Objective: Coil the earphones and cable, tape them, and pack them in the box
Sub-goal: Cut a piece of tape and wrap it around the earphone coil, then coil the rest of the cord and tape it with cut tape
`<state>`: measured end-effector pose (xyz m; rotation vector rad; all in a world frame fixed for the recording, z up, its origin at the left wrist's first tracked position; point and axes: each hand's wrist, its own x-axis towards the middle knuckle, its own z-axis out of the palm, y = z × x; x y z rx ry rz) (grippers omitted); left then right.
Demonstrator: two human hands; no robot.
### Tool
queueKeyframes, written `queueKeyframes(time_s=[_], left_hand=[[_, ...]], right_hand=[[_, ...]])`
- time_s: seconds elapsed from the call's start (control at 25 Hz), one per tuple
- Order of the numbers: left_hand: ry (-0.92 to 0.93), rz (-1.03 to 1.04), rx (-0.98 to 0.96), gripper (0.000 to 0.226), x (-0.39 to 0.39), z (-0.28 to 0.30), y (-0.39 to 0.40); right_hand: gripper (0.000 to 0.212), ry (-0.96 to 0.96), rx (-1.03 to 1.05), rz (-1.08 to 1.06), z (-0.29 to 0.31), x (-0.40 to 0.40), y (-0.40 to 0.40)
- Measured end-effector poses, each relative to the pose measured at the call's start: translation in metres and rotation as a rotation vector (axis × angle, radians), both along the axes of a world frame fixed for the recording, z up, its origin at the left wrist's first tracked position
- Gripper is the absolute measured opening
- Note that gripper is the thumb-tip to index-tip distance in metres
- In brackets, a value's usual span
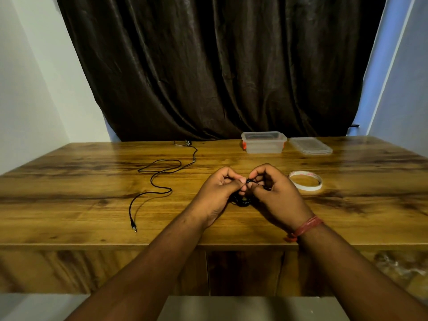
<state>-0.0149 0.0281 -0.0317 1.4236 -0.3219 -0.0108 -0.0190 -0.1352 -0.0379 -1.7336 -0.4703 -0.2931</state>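
Dark brown curtains (220,66) hang behind a wooden table (92,200) that fills the middle of the frame. At centre frame the left hand (218,193) and the right hand (275,193) meet just above the tabletop, fingers of both curled, pinching a small black coil of earphones (242,201) between them; the coil hangs just below the fingertips, partly hidden by the hands. A red thread band (306,227) circles the right wrist. Left of the hands a black cable (159,179) lies loose and uncoiled in curves on the table, its jack plug (133,227) toward the lower left and its far end near the table's back edge. Just right of the right hand lies a roll of white tape (305,180), flat on the table. At the upper right of the table stands a clear plastic box (263,142) with orange clips, open, and its clear lid (310,146) rests beside it on the right.
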Motion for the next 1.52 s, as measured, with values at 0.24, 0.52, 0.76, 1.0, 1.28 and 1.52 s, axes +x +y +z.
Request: queueKeyframes(time_s=[0.24, 0.52, 0.76, 1.0, 1.28, 1.52], left_hand=[[0.023, -0.034, -0.027, 0.011, -0.001, 0.002, 0.001], [0.031, -0.110, -0.028, 0.009, -0.002, 0.002, 0.002], [0.100, -0.280, -0.109, 0.024, -0.001, 0.002, 0.006], [0.166, -0.264, -0.169, 0.031, -0.001, 0.003, 0.005], [0.079, -0.152, -0.082, 0.031, -0.001, 0.002, 0.004], [0.145, -0.198, -0.088, 0.033, -0.002, 0.004, 0.008]], right_hand=[[0.018, 0.001, 0.021, -0.066, 0.005, -0.006, -0.001], [0.016, 0.013, -0.004, -0.079, 0.005, -0.007, -0.002], [0.020, 0.007, 0.014, -0.123, 0.006, -0.006, -0.002], [0.019, -0.040, -0.018, -0.144, 0.007, -0.010, -0.002], [0.016, -0.049, -0.018, -0.152, 0.010, -0.012, -0.001], [0.018, -0.068, -0.024, -0.142, 0.007, -0.009, -0.002]])
